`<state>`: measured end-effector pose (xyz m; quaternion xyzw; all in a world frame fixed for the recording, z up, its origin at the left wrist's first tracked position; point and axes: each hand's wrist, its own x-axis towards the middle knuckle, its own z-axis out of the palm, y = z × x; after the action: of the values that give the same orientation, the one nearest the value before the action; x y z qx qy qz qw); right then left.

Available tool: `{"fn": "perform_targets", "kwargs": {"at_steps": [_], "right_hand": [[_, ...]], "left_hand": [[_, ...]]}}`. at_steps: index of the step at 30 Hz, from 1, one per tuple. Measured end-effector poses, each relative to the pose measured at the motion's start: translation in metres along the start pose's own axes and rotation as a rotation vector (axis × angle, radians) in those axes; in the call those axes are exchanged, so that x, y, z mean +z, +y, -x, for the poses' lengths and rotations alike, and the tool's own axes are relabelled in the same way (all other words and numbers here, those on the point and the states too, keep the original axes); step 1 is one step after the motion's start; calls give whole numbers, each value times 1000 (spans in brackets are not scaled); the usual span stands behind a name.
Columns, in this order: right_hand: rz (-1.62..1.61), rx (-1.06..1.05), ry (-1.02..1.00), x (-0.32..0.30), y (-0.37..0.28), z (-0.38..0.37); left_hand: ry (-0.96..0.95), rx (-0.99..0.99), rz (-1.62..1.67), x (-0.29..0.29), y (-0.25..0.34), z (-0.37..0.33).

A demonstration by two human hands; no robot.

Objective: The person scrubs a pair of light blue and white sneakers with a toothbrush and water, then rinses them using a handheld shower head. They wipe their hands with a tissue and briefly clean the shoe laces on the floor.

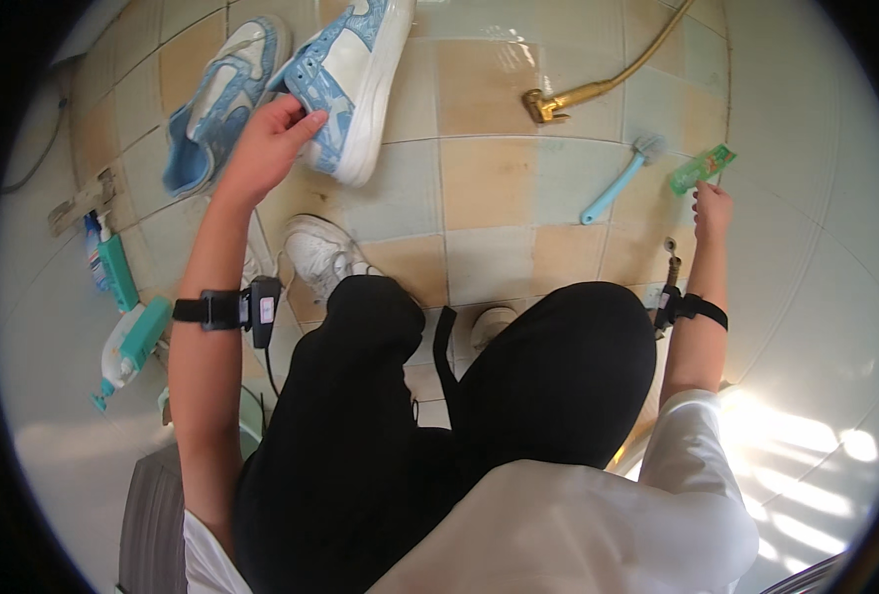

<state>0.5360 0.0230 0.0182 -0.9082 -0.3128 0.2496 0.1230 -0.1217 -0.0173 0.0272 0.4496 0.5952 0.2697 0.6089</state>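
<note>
My left hand (273,148) pinches the heel collar of a blue and white sneaker (352,84), which is tilted on its side with its white sole facing right. Just left of it lies the matching sneaker (229,94) on the tiles. Out to the right, my right hand (714,210) is closed on the lower end of a green packet (702,170), flat and soft-looking. A light blue scrub brush (616,186) rests on the floor to the left of that packet.
A brass spray nozzle (563,101) on a hose lies at the upper right. Along the left wall stand pump bottles, one teal (117,272) and another white and teal (132,346). My white shoe (322,249) is planted on the tiled floor (489,183).
</note>
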Motion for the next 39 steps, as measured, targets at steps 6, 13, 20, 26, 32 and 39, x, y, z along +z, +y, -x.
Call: {"fn": "perform_targets", "kwargs": {"at_steps": [6,13,20,26,32,39], "right_hand": [[101,15,-35,16,46,-35],[297,-258,211,26,19,4],[365,-559,-62,65,-62,93],[155,-1043,-441,123,-122,156],[97,-1054,-816,161,-153,205],[105,-1024,-885,167,-160,206]], "left_hand": [[50,-108,58,-5,-14,11],[138,-75,-28,6,7,24],[213,47,-217,5,21,18],[183,267,-788,64,17,27],[84,426,-696,79,32,44],[289,-308,-950,-86,-45,114]]}}
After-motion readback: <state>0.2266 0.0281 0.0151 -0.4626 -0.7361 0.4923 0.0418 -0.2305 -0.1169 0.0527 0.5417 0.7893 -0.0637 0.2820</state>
